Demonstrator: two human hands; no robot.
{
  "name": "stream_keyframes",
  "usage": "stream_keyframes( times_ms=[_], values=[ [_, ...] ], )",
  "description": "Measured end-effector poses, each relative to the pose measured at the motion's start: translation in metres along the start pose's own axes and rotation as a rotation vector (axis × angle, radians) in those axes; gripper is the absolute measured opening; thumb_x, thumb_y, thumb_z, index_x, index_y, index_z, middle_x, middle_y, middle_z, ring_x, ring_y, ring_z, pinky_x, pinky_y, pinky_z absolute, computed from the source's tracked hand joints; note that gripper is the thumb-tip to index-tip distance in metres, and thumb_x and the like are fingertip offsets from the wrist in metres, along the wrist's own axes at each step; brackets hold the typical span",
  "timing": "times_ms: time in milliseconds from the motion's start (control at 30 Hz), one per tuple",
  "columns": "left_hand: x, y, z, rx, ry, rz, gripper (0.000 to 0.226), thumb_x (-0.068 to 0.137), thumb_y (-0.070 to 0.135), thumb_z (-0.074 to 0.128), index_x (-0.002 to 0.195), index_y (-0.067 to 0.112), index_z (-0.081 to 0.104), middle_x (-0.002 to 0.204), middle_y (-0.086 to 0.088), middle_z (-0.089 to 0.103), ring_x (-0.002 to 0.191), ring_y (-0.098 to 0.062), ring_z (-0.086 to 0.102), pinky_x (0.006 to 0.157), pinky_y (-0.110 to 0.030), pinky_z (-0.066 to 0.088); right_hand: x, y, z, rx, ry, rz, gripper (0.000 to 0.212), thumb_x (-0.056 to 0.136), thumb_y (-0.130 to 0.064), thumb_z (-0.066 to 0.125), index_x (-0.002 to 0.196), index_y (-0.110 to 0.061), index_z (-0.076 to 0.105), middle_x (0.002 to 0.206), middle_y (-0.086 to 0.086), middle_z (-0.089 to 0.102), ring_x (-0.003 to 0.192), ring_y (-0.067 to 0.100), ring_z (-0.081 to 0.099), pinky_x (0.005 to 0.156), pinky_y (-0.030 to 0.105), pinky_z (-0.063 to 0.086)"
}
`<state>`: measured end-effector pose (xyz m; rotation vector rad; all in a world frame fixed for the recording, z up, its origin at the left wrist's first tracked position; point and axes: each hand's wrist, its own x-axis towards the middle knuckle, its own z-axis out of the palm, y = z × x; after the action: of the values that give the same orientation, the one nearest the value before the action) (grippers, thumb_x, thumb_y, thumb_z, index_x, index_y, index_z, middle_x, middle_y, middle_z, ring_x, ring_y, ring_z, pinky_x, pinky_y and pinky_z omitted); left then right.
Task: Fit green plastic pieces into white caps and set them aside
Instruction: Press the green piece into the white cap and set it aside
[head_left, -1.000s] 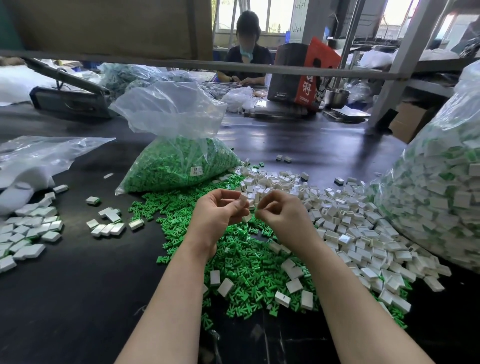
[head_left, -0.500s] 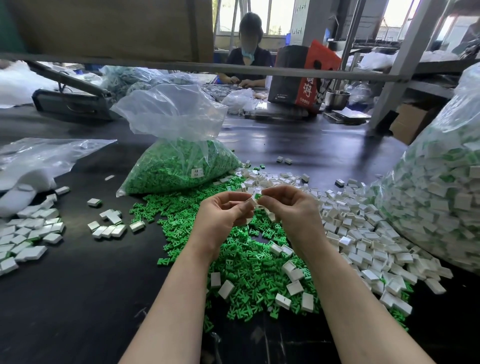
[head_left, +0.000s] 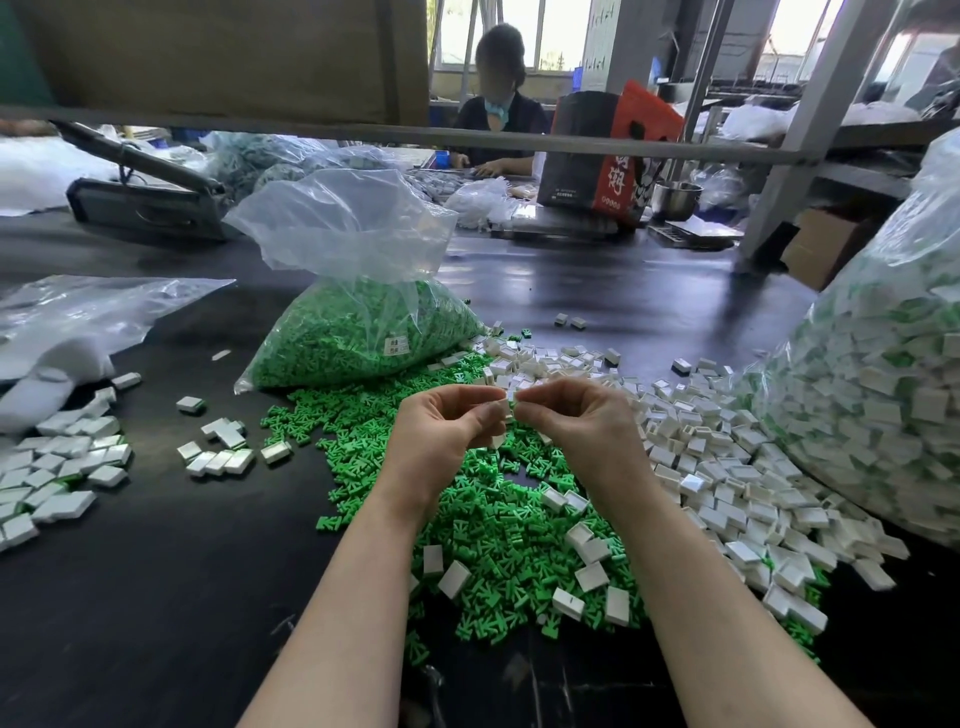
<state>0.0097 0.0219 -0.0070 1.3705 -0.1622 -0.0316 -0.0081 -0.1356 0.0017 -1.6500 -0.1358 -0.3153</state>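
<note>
Head cam shows a small white rectangular plastic cap (head_left: 505, 407) pinched up in the air between both hands, right over the loose heap of green plastic pieces (head_left: 483, 509) on the dark bench (head_left: 156, 597). The left hand (head_left: 448, 427) has thumb and fingers curled on the cap, and another white cap pokes out under its fingers. The right hand (head_left: 571, 415) meets it fingertip to fingertip, pinching at the same spot. I can't actually see a green piece between the fingers, it's too hidden, so I'm guessing it's being pushed into the cap right now.

So my read is that this is the fitting step, mid-press. Next move would need a firm squeeze to seat the insert flush, then a drop onto the finished ones off to the left.

Around that: a spread of empty white caps (head_left: 727, 457) lies to the right of the green heap, with some mixed into it. A clear plastic bag of green pieces (head_left: 358, 332) sits just behind. Small groups of finished white caps (head_left: 57, 467) lie well off to the left, and a big clear bag of filled white caps (head_left: 883, 405) bulges at the right edge.
</note>
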Motion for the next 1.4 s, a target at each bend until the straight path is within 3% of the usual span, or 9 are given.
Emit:
stream_keyframes(
  times_ms=[100,300,433,667,967,1233,1400],
  values=[
    [0.0,0.001,-0.001,0.046,-0.016,0.045,0.011,0.081,0.008,0.073,0.091,0.009,0.075,0.084,-0.008,0.076,0.072,-0.015,0.07,0.066,-0.02,0.055,0.0,0.003,-0.002,0.008,-0.01,0.049,0.014,0.081,-0.007,0.077,0.094,-0.006,0.075,0.08,0.001,0.075,0.066,0.001,0.068,0.059,0.01,0.048],
    [-0.001,0.001,-0.001,0.151,-0.01,0.076,0.01,0.085,0.002,0.07,0.091,0.009,0.075,0.081,-0.006,0.076,0.073,-0.016,0.071,0.066,-0.019,0.055,0.0,0.007,-0.003,-0.091,-0.088,0.063,0.004,0.088,-0.009,0.071,0.087,-0.01,0.075,0.071,0.0,0.074,0.058,-0.001,0.063,0.056,0.009,0.045],
    [-0.003,0.001,0.003,0.194,0.0,0.092,0.011,0.086,0.0,0.07,0.087,0.011,0.074,0.078,-0.008,0.075,0.078,-0.027,0.073,0.072,-0.029,0.06,0.001,0.007,-0.003,-0.146,-0.096,0.064,0.003,0.087,-0.01,0.072,0.086,-0.009,0.074,0.075,0.004,0.074,0.065,0.007,0.068,0.061,0.014,0.049],
    [-0.003,0.0,0.002,0.208,-0.028,0.067,0.011,0.085,-0.002,0.07,0.087,0.008,0.074,0.08,-0.009,0.076,0.08,-0.028,0.073,0.077,-0.031,0.06,0.0,0.009,-0.004,-0.219,-0.104,0.062,0.005,0.086,-0.007,0.072,0.083,-0.003,0.073,0.076,0.011,0.073,0.064,0.01,0.065,0.062,0.018,0.051],
    [-0.002,-0.004,0.0,0.294,-0.062,0.091,0.019,0.083,-0.004,0.071,0.082,0.014,0.074,0.077,-0.004,0.076,0.075,-0.02,0.074,0.07,-0.023,0.058,-0.002,0.01,-0.008,-0.299,-0.146,0.025,0.007,0.085,-0.007,0.073,0.078,-0.006,0.073,0.074,0.01,0.073,0.072,0.028,0.068,0.069,0.034,0.057],
    [-0.001,-0.009,-0.002,0.323,-0.073,0.092,0.021,0.083,-0.006,0.07,0.083,0.014,0.075,0.077,-0.003,0.076,0.075,-0.019,0.074,0.069,-0.022,0.058,-0.003,0.014,-0.008,-0.308,-0.166,0.047,0.006,0.085,-0.007,0.073,0.079,-0.007,0.074,0.074,0.008,0.073,0.065,0.013,0.066,0.067,0.024,0.054],
    [-0.001,-0.01,-0.003,0.311,-0.065,0.086,0.021,0.082,-0.009,0.07,0.082,0.011,0.075,0.078,-0.008,0.076,0.076,-0.024,0.074,0.072,-0.027,0.059,-0.003,0.015,-0.009,-0.297,-0.185,0.054,0.007,0.085,-0.003,0.073,0.078,-0.008,0.073,0.073,0.008,0.072,0.066,0.014,0.064,0.07,0.03,0.055]
  ],
)
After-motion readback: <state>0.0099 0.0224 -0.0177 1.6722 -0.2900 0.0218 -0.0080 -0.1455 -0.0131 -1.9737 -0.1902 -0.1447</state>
